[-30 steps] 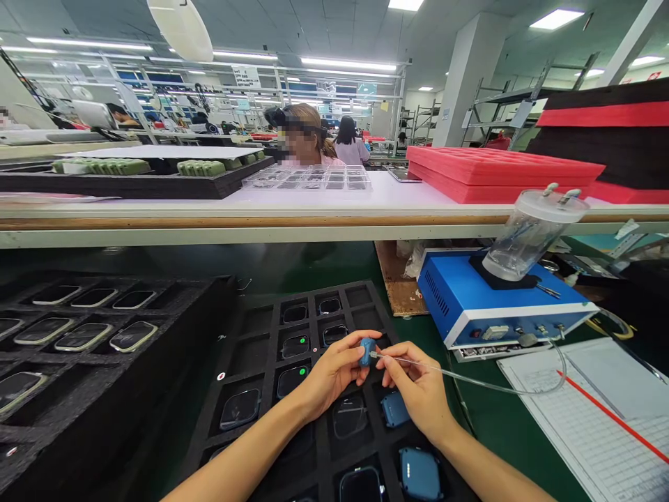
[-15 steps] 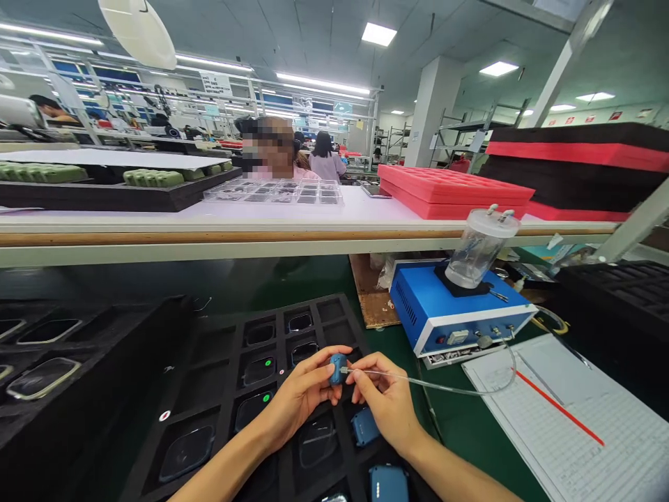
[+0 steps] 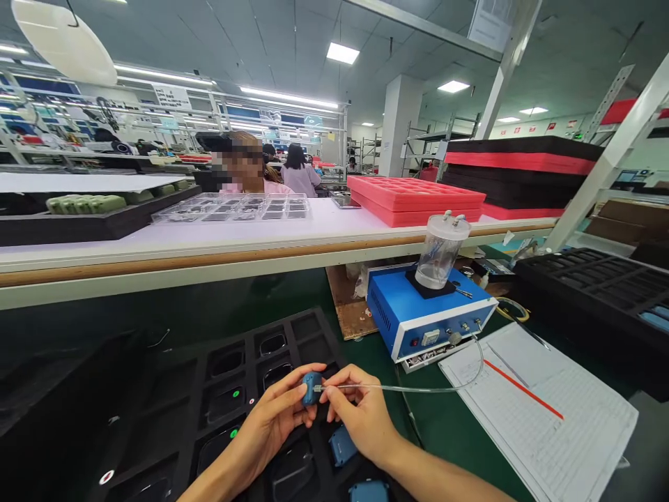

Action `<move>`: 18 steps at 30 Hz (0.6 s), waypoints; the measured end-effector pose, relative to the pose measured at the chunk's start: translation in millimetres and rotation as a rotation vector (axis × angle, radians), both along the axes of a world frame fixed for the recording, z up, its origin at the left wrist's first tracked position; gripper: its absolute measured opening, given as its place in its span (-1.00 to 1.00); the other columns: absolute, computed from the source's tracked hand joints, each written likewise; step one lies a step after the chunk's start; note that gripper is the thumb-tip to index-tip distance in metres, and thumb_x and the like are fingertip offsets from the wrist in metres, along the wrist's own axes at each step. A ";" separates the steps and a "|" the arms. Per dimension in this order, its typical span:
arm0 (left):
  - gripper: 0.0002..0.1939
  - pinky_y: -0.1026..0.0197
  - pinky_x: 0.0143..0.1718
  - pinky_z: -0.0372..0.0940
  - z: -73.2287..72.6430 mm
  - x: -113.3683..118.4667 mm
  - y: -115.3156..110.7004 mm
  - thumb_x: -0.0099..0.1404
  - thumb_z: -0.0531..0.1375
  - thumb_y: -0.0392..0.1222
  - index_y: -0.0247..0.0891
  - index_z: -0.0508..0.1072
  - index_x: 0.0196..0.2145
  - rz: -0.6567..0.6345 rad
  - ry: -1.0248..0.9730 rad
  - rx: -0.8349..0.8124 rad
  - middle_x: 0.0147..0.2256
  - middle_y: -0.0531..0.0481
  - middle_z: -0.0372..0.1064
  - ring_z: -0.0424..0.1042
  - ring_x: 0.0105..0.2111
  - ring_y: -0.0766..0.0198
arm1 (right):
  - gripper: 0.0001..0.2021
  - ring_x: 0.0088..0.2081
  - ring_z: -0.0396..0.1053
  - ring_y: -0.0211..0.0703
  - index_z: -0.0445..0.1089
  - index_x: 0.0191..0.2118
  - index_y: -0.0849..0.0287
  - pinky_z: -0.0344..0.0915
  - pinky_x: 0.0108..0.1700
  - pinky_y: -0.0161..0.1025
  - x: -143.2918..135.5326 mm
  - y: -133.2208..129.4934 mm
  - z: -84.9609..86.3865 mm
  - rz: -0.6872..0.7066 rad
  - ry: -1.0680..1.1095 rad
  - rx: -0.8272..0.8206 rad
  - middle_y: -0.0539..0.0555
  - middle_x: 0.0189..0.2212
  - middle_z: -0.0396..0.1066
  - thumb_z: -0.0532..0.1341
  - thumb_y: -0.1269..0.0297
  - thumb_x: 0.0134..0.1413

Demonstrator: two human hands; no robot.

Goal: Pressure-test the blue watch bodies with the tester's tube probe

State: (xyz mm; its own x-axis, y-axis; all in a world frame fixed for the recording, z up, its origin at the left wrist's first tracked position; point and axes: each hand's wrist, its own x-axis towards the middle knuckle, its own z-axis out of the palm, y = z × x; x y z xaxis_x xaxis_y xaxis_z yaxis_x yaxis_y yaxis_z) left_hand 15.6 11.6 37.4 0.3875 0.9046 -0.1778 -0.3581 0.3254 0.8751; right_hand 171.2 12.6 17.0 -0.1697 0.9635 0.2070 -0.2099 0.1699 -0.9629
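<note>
My left hand [image 3: 272, 415] pinches a small blue watch case [image 3: 312, 390] between thumb and fingers, turned edge-on. Closed on the end of a clear thin tube [image 3: 418, 389], my right hand [image 3: 366, 417] holds the tube's tip against the side of that case. Both hands are above a black foam tray [image 3: 189, 397] with square pockets. Dark glass-faced pieces [image 3: 226, 401] lie in several pockets, some with green dots. Two more blue watch cases [image 3: 342, 446] are below my right hand. The tube curves right to a blue box-shaped machine [image 3: 433, 314].
A clear cylinder [image 3: 442, 254] stands on the machine. Paper sheets [image 3: 554, 411] with a red strip [image 3: 523, 388] lie right. Across the front runs a raised shelf [image 3: 293, 244] bearing red foam trays [image 3: 412, 202] and clear plastic trays [image 3: 235, 208]. A person [image 3: 243, 164] is behind it.
The view has swung to the right, so everything sits further left in the picture. Both hands keep the same hold on the watch case and tube.
</note>
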 end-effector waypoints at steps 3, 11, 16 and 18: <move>-0.61 0.24 -0.37 0.15 1.8 0.3 -1.2 0.16 0.21 -0.13 -0.23 0.40 -0.04 0.008 0.000 0.000 -0.37 -0.06 0.36 0.24 -0.44 0.30 | -0.81 -0.62 0.29 -0.35 0.32 -0.44 0.22 0.21 -0.55 -0.39 -1.7 -0.2 1.2 0.008 0.025 -0.009 0.00 -0.54 0.40 0.25 0.20 -0.03; -0.64 0.24 -0.38 0.15 -1.1 1.5 -1.9 0.13 0.22 -0.16 -0.31 0.42 -0.10 0.015 -0.030 0.034 -0.38 -0.09 0.35 0.28 -0.46 0.29 | -0.73 -0.62 0.29 -0.33 0.33 -0.44 0.22 0.22 -0.55 -0.38 -0.6 -2.5 3.7 0.013 0.001 0.011 0.01 -0.55 0.39 0.26 0.09 -0.03; -0.67 0.22 -0.37 0.15 -0.2 1.2 -3.1 0.17 0.19 -0.18 -0.31 0.41 -0.10 0.009 -0.035 0.057 -0.36 -0.10 0.35 0.30 -0.45 0.28 | -0.73 -0.61 0.30 -0.32 0.34 -0.44 0.23 0.21 -0.54 -0.38 1.3 -3.4 2.7 0.027 -0.011 0.027 0.03 -0.53 0.39 0.26 0.09 -0.01; -0.67 0.22 -0.37 0.14 0.3 1.2 -3.7 0.17 0.19 -0.18 -0.32 0.41 -0.10 0.010 -0.026 0.056 -0.37 -0.10 0.35 0.30 -0.46 0.29 | -0.73 -0.61 0.29 -0.33 0.34 -0.44 0.23 0.21 -0.55 -0.38 1.5 -3.8 2.6 0.029 -0.017 0.028 0.03 -0.53 0.39 0.26 0.10 -0.01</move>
State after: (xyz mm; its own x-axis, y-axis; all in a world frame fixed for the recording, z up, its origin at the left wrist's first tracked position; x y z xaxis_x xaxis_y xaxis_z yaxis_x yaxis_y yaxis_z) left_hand 16.8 7.8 37.6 0.3817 0.9169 -0.1168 -0.3838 0.2722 0.8824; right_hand 172.7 8.8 19.6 -0.2010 0.9520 0.2307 -0.1983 0.1911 -0.9613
